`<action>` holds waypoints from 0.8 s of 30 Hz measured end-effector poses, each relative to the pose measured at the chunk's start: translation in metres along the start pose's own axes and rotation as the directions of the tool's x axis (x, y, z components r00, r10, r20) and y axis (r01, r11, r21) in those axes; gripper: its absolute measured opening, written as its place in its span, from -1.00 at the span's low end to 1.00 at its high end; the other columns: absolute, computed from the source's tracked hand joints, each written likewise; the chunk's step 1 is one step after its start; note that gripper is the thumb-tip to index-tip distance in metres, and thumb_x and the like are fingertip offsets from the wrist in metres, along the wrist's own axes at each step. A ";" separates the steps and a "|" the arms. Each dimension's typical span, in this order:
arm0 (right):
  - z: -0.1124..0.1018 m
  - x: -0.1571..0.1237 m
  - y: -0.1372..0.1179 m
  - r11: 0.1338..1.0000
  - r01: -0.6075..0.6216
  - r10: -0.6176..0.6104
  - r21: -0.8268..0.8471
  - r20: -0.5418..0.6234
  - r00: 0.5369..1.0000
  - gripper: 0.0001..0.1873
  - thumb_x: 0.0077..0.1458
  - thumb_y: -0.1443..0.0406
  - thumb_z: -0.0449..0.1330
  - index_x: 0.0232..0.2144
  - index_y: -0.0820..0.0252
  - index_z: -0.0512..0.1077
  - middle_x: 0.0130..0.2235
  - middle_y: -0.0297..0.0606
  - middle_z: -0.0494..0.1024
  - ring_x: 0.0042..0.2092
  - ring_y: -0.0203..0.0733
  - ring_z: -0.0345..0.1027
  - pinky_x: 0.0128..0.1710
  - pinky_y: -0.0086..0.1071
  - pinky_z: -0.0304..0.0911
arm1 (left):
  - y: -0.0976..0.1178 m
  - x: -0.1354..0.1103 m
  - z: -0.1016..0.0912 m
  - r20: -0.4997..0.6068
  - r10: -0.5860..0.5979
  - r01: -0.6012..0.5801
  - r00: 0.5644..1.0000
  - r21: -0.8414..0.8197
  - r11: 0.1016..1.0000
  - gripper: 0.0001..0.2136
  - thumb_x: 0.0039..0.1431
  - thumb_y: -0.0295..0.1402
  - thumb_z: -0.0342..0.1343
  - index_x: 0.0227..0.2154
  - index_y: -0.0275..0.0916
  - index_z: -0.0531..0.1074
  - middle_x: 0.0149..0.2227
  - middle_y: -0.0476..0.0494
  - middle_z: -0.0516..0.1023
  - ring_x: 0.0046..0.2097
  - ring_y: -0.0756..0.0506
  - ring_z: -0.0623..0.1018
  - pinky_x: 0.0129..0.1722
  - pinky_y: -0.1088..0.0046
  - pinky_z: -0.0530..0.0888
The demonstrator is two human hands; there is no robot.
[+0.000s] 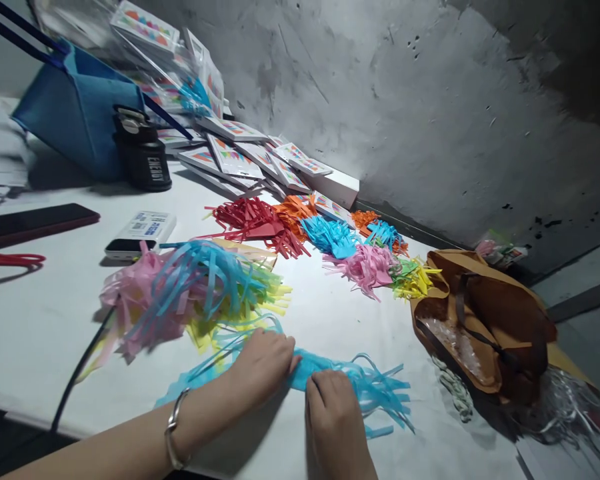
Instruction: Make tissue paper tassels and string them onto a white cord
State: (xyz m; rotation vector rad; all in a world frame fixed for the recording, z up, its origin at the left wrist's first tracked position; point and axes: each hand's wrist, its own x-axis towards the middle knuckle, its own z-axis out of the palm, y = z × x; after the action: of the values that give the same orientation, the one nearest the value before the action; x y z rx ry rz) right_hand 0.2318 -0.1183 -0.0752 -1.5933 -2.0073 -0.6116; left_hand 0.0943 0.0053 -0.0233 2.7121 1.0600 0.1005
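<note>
A blue tissue-paper tassel [313, 363] lies across the white table in front of me, its cut strips spread to both sides. My left hand [265, 360], with a bracelet at the wrist, is closed on the tassel's middle. Just to the right, my right hand [333, 400] has its fingers curled onto the same uncut band. The fingertips of both hands are mostly hidden. Beyond my left hand lies a loose heap of pink, blue and yellow tassels [200, 280].
Bunched red tassels [250, 220] and pink tassels [367, 267] lie farther back. Printed boxes [235, 160] are piled along the wall. At left are a black bottle [143, 150], a power bank [143, 233] and a phone [35, 223]. A brown bag [485, 320] stands at right.
</note>
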 end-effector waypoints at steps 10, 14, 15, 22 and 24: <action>-0.012 0.006 -0.016 0.990 -0.029 0.037 0.135 -0.059 0.998 -0.66 0.38 0.34 -0.12 -0.07 0.27 0.44 -0.16 -0.19 0.61 -0.11 -0.12 0.47 0.09 -0.18 0.24 | -0.012 -0.037 0.047 -0.432 0.451 -0.469 0.781 0.071 0.880 -0.84 0.20 -0.44 0.31 -0.43 -0.15 0.44 -0.41 0.13 0.56 -0.22 -0.07 0.51 0.29 0.15 -0.04; 0.002 -0.017 -0.016 0.995 -0.023 0.034 0.094 -0.126 0.991 -0.58 0.42 0.41 -0.19 -0.20 0.22 0.47 -0.24 -0.24 0.64 -0.14 -0.17 0.49 0.15 -0.18 0.18 | -0.017 -0.048 0.051 -0.484 0.398 -0.482 0.779 -0.056 0.874 -0.84 0.24 -0.54 0.19 -0.39 -0.13 0.44 -0.40 0.15 0.57 -0.29 -0.03 0.50 0.24 0.22 0.00; 0.004 -0.025 -0.014 0.994 -0.045 0.059 0.100 -0.143 0.988 -0.60 0.41 0.42 -0.17 -0.19 0.21 0.47 -0.23 -0.23 0.64 -0.12 -0.17 0.50 0.17 -0.16 0.16 | -0.019 -0.052 0.049 -0.490 0.380 -0.478 0.784 -0.088 0.874 -0.84 0.27 -0.54 0.16 -0.37 -0.12 0.45 -0.38 0.14 0.57 -0.29 -0.03 0.50 0.23 0.23 0.01; 0.001 -0.043 -0.006 0.962 -0.272 0.272 0.013 -0.014 0.962 -0.78 0.34 0.42 -0.02 -0.28 0.10 0.37 -0.12 -0.19 0.60 0.02 0.02 0.45 0.23 0.14 0.03 | -0.025 -0.055 0.037 -0.415 0.199 -0.261 0.888 -0.097 0.961 -0.75 0.36 -0.48 0.00 -0.42 -0.14 0.49 -0.34 0.00 0.55 -0.25 -0.15 0.48 -0.03 0.16 0.16; 0.001 -0.033 -0.009 0.924 -0.375 0.376 -0.072 0.000 0.927 -0.78 0.30 0.44 -0.01 -0.35 0.10 0.34 -0.16 -0.15 0.57 -0.03 0.09 0.44 0.18 0.23 0.04 | -0.023 -0.047 0.035 -0.325 0.144 -0.164 0.935 -0.034 0.986 -0.76 0.33 -0.47 0.04 -0.46 -0.17 0.50 -0.35 -0.06 0.54 -0.25 -0.20 0.47 -0.10 0.15 0.18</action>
State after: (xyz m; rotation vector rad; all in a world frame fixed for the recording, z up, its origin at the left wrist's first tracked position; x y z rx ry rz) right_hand 0.2294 -0.1443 -0.0976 -1.9631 -1.6367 -0.5258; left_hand 0.0494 -0.0164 -0.0615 2.7795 0.8997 0.6115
